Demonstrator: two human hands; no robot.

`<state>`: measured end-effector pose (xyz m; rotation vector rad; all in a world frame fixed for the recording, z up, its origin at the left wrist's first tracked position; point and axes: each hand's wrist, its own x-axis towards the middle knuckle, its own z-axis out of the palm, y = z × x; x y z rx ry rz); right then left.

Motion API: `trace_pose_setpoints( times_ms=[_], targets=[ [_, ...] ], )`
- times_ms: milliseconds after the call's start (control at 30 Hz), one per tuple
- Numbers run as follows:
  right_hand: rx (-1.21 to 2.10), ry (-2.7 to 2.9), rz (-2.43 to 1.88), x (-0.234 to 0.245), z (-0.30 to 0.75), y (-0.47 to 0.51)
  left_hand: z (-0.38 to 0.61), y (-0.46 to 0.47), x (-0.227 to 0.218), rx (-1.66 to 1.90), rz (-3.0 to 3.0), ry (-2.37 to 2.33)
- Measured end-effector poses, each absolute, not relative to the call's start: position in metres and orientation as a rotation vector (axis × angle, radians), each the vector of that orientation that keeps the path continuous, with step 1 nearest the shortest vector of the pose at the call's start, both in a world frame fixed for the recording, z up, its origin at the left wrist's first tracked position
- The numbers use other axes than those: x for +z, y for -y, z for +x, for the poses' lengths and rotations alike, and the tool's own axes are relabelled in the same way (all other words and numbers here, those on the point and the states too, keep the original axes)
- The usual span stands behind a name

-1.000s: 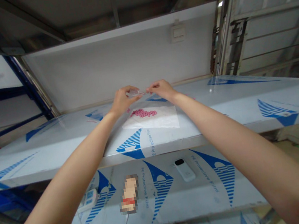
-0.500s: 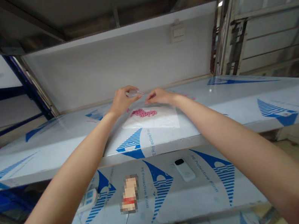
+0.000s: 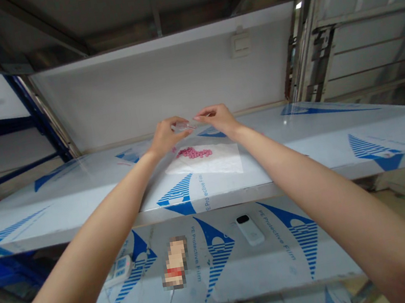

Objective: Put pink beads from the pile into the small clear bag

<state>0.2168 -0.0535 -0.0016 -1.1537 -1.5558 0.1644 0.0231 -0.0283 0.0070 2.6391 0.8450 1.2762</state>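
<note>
Over the back of the upper shelf, my left hand [image 3: 166, 137] is closed around a small see-through plastic container [image 3: 181, 126], tilted with one end toward the right. Just beside that end, my right hand [image 3: 218, 119] has thumb and fingertips pinched together. Whatever is between these fingertips is too small to make out. Below both hands, a pile of small pink pellets [image 3: 195, 152] lies on a white sheet [image 3: 223, 159].
Blue-printed protective film covers the upper shelf [image 3: 302, 145]. On the lower shelf are a white handheld device [image 3: 250, 230], a blurred-out item with a cable [image 3: 176, 262] and a white keyed device [image 3: 120, 269]. A metal underside [image 3: 117, 15] hangs overhead.
My right hand has risen from just above the sheet to beside the clear container's end. My left hand and the container stay in nearly the same place.
</note>
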Motion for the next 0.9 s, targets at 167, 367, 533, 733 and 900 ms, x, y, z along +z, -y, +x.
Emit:
trace_pose_setpoints(
  times_ms=[167,367,533,733,900],
  targets=[
    [0.236,1.649,-1.316,-0.004,0.220,0.054,0.021,0.026,0.008,1.286,2.634,-0.874],
    [0.394,2.055,-1.383,-0.016,0.204,0.060,0.020,0.025,0.008,1.293,2.626,-0.875],
    [0.405,2.060,-1.419,-0.015,0.206,0.061,0.021,0.025,0.009,1.274,2.638,-0.884],
    [0.403,2.074,-1.467,-0.017,0.216,0.054,0.020,0.024,0.007,1.286,2.644,-0.890],
    [0.429,2.055,-1.496,-0.017,0.219,0.052,0.019,0.023,0.007,1.288,2.646,-0.876]
  ],
)
